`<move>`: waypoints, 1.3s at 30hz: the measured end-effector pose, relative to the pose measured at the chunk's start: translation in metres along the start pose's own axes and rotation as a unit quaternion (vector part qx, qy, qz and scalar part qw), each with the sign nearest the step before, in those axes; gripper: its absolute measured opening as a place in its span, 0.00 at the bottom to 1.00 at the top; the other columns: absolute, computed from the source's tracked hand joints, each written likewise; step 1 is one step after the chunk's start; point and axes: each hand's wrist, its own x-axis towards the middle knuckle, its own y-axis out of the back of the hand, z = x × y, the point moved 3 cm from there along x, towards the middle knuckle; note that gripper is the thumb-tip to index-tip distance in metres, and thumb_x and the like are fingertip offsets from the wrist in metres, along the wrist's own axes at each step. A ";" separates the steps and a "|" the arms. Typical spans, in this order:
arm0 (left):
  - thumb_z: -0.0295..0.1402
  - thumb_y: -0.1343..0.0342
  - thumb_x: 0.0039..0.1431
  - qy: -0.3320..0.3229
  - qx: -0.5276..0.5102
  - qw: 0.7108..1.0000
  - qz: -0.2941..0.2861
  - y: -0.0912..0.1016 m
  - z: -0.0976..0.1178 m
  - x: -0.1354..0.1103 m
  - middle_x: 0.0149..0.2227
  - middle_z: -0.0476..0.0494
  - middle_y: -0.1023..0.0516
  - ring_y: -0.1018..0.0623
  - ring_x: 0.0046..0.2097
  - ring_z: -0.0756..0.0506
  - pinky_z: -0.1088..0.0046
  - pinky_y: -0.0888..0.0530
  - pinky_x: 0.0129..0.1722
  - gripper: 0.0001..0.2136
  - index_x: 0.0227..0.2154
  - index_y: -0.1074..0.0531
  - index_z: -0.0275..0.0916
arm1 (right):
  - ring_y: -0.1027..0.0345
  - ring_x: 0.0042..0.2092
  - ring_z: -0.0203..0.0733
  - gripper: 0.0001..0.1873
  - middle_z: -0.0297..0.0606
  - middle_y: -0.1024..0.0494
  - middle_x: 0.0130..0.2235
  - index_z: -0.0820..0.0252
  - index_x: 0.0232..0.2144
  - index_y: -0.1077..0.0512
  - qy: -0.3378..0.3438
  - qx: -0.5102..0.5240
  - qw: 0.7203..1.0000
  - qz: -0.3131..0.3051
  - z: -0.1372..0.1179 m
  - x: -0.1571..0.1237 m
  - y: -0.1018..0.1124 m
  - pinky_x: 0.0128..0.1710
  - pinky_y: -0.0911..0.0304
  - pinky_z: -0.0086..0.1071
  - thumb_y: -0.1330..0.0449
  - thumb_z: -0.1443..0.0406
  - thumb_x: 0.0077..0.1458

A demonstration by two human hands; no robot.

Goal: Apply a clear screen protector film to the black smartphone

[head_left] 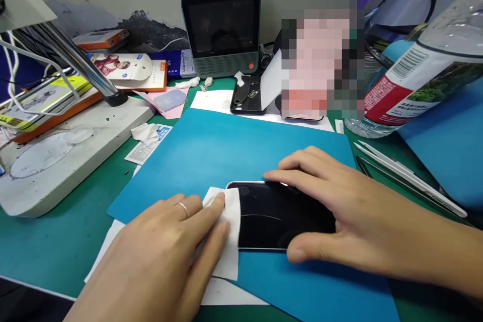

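Note:
A smartphone lies flat on a blue mat, its black glass face up and a thin pale curved line showing on the glass. My right hand grips the phone by its long edges, the thumb on the near side and the fingers on the far side. My left hand, with a ring on one finger, presses a white wipe onto the phone's left end. That end is hidden under the wipe and fingers.
White tweezers lie to the right, below a large plastic bottle. A smart display stands at the back, near a black phone part. A metal stand's white base and a crumpled tissue are at the left.

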 end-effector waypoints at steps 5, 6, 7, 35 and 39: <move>0.38 0.51 0.73 0.021 -0.046 0.999 0.013 -0.002 -0.013 0.003 0.37 0.49 0.19 0.19 0.36 0.43 0.66 0.26 0.33 0.11 0.46 0.23 0.48 | 0.26 0.50 0.54 0.41 0.49 0.24 0.53 0.58 0.60 0.29 0.011 -0.042 0.999 -0.025 -0.005 -0.002 0.001 0.43 0.26 0.43 0.32 0.41 0.51; 0.38 0.52 0.73 0.041 -0.057 0.998 0.003 -0.002 -0.015 0.003 0.34 0.49 0.21 0.21 0.34 0.43 0.66 0.28 0.31 0.11 0.40 0.24 0.47 | 0.26 0.50 0.54 0.40 0.49 0.24 0.53 0.57 0.60 0.29 0.012 -0.046 0.998 -0.029 -0.006 -0.002 0.001 0.43 0.26 0.43 0.31 0.43 0.52; 0.38 0.53 0.73 0.057 -0.068 0.996 -0.009 -0.001 -0.017 0.004 0.33 0.49 0.24 0.23 0.33 0.43 0.66 0.29 0.31 0.12 0.35 0.27 0.46 | 0.26 0.50 0.54 0.38 0.49 0.24 0.53 0.57 0.60 0.29 0.013 -0.050 0.998 -0.030 -0.007 -0.001 0.002 0.42 0.26 0.43 0.31 0.45 0.53; 0.50 0.35 0.62 -0.007 -0.152 0.988 -0.003 0.003 -0.015 0.017 0.44 0.43 0.28 0.31 0.49 0.36 0.56 0.31 0.46 0.22 0.50 0.25 0.39 | 0.26 0.41 0.45 0.14 0.45 0.20 0.41 0.62 0.45 0.23 0.006 -0.057 0.998 0.017 -0.039 0.059 -0.020 0.39 0.26 0.39 0.48 0.73 0.65; 0.50 0.32 0.59 -0.013 -0.155 0.988 0.000 0.000 -0.015 0.017 0.44 0.44 0.28 0.31 0.47 0.38 0.56 0.31 0.44 0.23 0.49 0.25 0.39 | 0.26 0.42 0.45 0.14 0.43 0.21 0.42 0.59 0.46 0.24 0.019 -0.045 0.998 0.035 -0.036 0.055 -0.023 0.39 0.28 0.38 0.47 0.73 0.64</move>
